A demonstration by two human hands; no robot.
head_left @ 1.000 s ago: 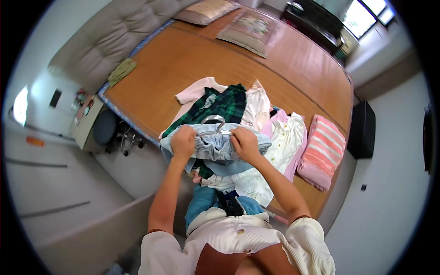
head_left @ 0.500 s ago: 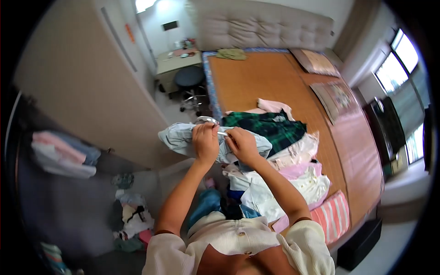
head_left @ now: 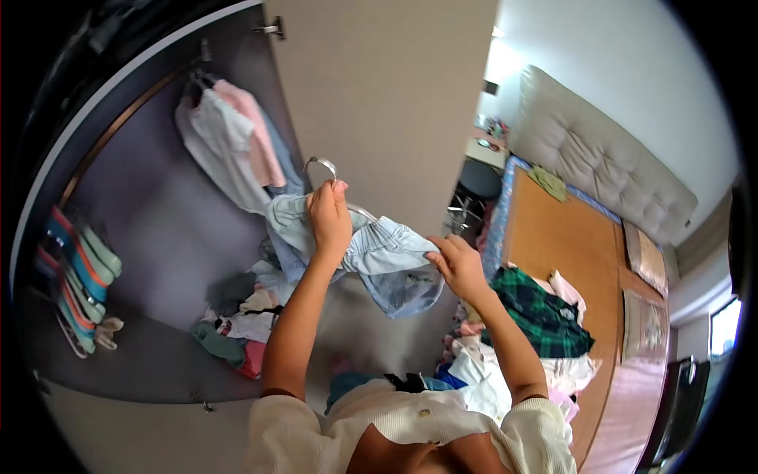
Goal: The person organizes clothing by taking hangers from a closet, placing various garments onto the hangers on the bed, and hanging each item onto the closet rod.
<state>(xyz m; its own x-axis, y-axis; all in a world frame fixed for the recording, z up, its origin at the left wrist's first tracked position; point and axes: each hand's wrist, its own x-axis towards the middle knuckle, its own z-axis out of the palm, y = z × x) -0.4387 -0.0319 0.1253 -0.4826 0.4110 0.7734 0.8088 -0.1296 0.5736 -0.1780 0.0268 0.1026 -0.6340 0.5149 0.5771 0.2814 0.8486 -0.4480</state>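
Observation:
My left hand (head_left: 330, 221) is closed round the neck of a metal clothes hanger (head_left: 322, 164), whose curved hook sticks up above the fingers. A light-blue denim garment with a gathered waistband (head_left: 395, 249) hangs on this hanger, in front of the wardrobe. With thumb and fingers, my right hand (head_left: 458, 268) pinches the garment's right end. The hanger's bar shows briefly between my hands. Part of the cloth behind my left hand is hidden.
The open wardrobe has a rail (head_left: 118, 126) with a white top (head_left: 217, 122) and a pink top (head_left: 254, 134). Several coloured hangers (head_left: 79, 276) hang at left. Clothes are piled on the wardrobe floor (head_left: 245, 324). The wardrobe door (head_left: 379, 95) stands before the bed (head_left: 560, 245), where a plaid shirt (head_left: 537, 312) lies.
My view has swung left from the bed to the wardrobe, with the hanger and garment carried along. My right hand has moved from the hanger's middle out to the garment's right end.

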